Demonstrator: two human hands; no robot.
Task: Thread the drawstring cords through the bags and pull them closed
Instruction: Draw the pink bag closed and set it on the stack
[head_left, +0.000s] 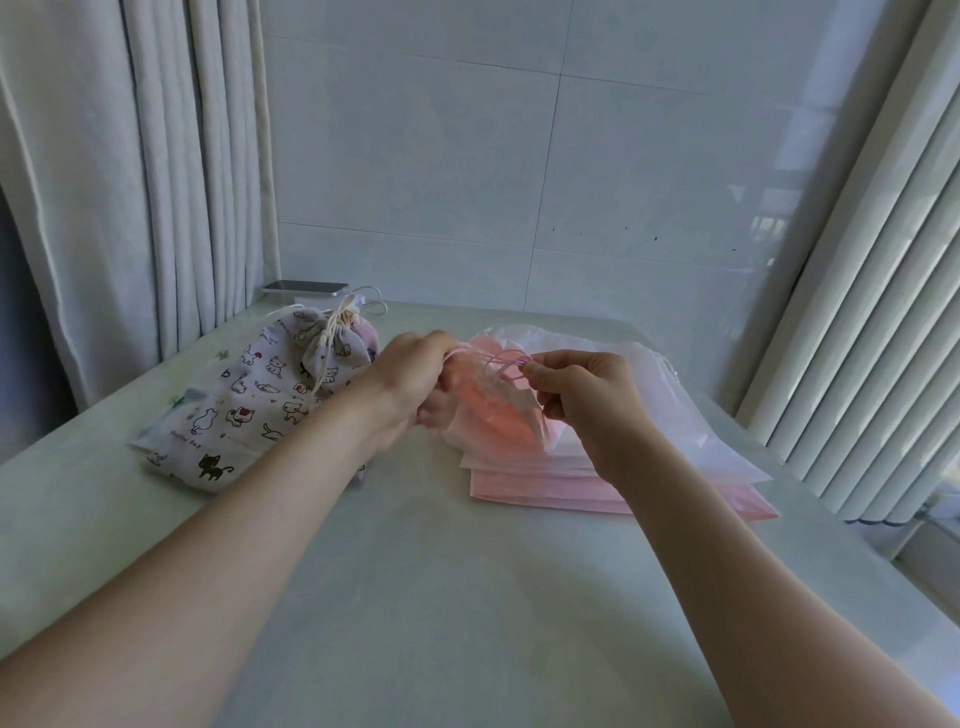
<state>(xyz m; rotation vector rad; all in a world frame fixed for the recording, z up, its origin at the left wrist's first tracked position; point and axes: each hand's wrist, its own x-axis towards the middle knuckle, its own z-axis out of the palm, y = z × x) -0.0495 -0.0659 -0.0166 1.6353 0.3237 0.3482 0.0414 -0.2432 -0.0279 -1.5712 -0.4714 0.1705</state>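
Both hands worked at the pink bag (485, 415), which was held slightly raised over the pale counter (415, 571). This bag serves as the reference for all positions below.

The left hand (410, 384) was closed around the bag's left edge, fingers curled under the gathered plastic near the mouth. The right hand (576, 395) was on the bag's right side, thumb and forefinger pinched together on the pink cord (506, 359), the other fingers curled loosely. The cord ran in a short loop across the bag's upper edge from one hand to the other. Whether the cord sat inside the bag's channel could not be determined.

Directly beneath and in front of the pink bag lay a flat stack of pink bags (545, 486), with translucent white bags (691, 410) spread over the stack to the right.

To the left of the pink bag lay a cat-print fabric bag (234, 410), flat on the counter. A smaller fabric pouch (332, 345) with its cream cord drawn tight rested on the far end of it.

Behind the pouch, at the counter's rear edge against the tiled wall (467, 156), was a phone (305, 287) lying on a white block, with a white cable (371, 304) trailing beside it.
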